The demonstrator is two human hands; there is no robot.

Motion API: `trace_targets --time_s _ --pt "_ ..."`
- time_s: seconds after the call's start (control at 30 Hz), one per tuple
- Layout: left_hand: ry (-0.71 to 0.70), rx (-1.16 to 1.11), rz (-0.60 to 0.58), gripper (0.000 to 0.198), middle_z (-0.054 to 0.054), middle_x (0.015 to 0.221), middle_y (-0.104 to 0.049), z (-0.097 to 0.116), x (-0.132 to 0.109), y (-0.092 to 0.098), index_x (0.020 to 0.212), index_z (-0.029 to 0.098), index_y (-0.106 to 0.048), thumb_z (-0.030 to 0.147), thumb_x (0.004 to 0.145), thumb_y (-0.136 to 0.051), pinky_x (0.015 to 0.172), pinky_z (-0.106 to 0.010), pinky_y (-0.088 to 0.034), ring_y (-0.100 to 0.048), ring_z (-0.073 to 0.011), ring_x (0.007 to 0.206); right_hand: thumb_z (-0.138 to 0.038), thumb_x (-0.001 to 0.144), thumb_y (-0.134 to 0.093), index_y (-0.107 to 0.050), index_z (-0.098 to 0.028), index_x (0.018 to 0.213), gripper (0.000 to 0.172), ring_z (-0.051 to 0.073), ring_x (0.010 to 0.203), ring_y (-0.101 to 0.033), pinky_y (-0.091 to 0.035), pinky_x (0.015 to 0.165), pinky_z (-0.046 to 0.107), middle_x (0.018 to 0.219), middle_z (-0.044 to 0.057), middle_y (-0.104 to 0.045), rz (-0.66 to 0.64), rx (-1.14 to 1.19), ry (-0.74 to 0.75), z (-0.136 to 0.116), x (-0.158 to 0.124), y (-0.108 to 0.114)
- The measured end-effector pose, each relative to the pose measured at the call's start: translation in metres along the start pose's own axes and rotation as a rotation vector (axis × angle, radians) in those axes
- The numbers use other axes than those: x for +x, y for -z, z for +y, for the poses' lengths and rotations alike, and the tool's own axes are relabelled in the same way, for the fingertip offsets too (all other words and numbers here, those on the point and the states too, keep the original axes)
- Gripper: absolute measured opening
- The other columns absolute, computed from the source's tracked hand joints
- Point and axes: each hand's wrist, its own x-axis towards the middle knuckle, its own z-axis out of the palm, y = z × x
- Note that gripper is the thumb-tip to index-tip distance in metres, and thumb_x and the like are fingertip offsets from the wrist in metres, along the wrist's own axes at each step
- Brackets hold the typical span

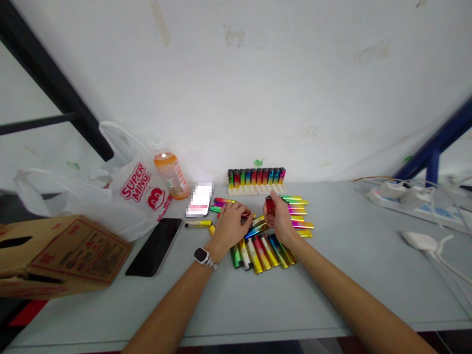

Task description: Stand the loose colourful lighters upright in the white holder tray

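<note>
One red lighter (270,205): likely light, stiff, slick (plastic, presumably); hold mid-body.
Right hand (281,219): gripping it, toward the table's (361,246) back edge.
Left hand (232,220): curled, grip unclear.

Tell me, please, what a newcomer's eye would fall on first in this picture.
Probably the shiny lighters lying loose on the grey table around the left hand and the right hand, which holds a red lighter. Behind them, by the wall, upright lighters stand in a pale rack. To the left, a white bag with red lettering stands beside an orange bottle.
</note>
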Motion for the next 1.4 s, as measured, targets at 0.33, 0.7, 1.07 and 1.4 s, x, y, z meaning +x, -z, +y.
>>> trace_targets --time_s 0.33,0.7,1.07,1.4 --pt "-0.003 -0.009 0.005 0.013 -0.005 0.097 -0.068 0.002 0.0 0.001 0.088 0.021 -0.067 0.029 0.092 -0.058 0.089 -0.04 -0.045 -0.058 -0.0239 0.099 -0.048 0.086 -0.041 -0.043 -0.023 0.047 0.045 0.01 0.033 -0.025 -0.016 0.035 0.025 0.037 -0.004 -0.033 0.101 -0.038 0.047 0.001 -0.003 -0.004" --pt "0.016 -0.008 -0.001 0.013 -0.005 0.098 -0.067 0.002 -0.001 0.002 0.088 0.021 -0.067 0.028 0.092 -0.057 0.087 -0.039 -0.045 -0.058 -0.0239 0.099 -0.068 0.087 -0.048 -0.057 -0.019 0.064 0.054 0.008 0.038 -0.028 -0.022 0.037 0.023 0.045 -0.006 -0.036 -0.01 0.036 0.089 0.008 -0.001 -0.001" --pt "0.01 0.01 -0.002 0.014 -0.006 0.098 -0.068 0.002 0.0 0.001 0.09 0.021 -0.067 0.03 0.092 -0.058 0.087 -0.04 -0.045 -0.058 -0.0249 0.099 -0.054 0.084 -0.066 -0.042 -0.024 0.078 0.038 0.009 0.046 -0.035 -0.025 0.044 0.023 0.053 -0.009 -0.043 0.021 -0.261 0.345 0.004 -0.008 0.003" --pt "0.008 0.009 -0.001 0.015 -0.006 0.098 -0.067 0.001 -0.001 0.0 0.091 0.021 -0.067 0.032 0.093 -0.057 0.088 -0.039 -0.045 -0.058 -0.0244 0.099 -0.028 0.083 -0.054 -0.051 -0.023 0.077 0.009 0.012 0.052 -0.04 -0.031 0.054 0.026 0.055 -0.007 -0.041 0.096 -0.55 0.447 0.006 -0.009 0.004"
